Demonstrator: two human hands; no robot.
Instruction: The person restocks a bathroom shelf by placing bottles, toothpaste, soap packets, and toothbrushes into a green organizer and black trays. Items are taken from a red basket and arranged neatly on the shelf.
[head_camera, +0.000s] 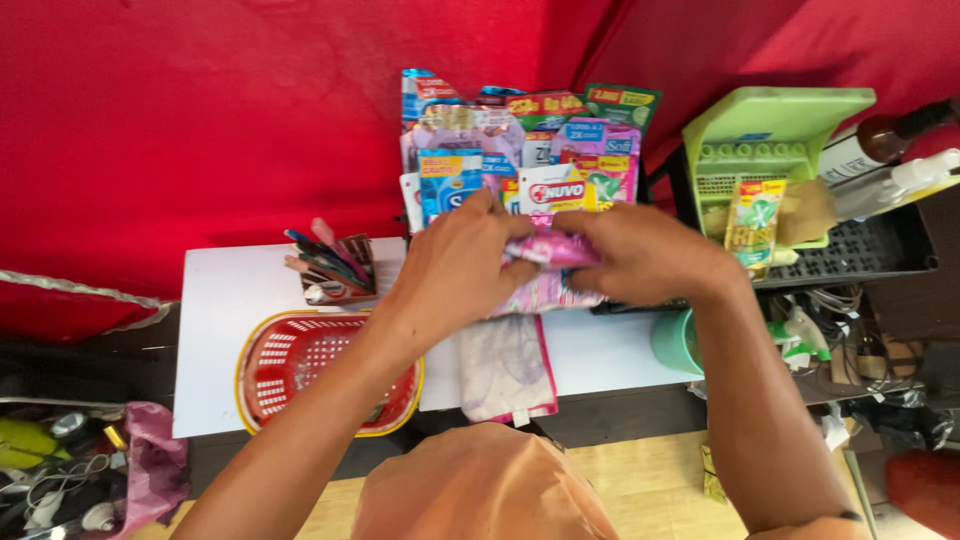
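Both hands, the left hand (462, 262) and right hand (640, 255), pinch a pink sachet strip (552, 250) over the white table (225, 300); sorting seems underway, and separating one needs a firm tear.

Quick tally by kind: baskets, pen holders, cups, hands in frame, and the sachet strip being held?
Red basket: 1
Pen holder: 1
Teal cup: 1
Pink sachet strip, held between both hands: 1
Hands: 2, left hand and right hand
Total: 6
The hanging sachets behind overlap too much to count.
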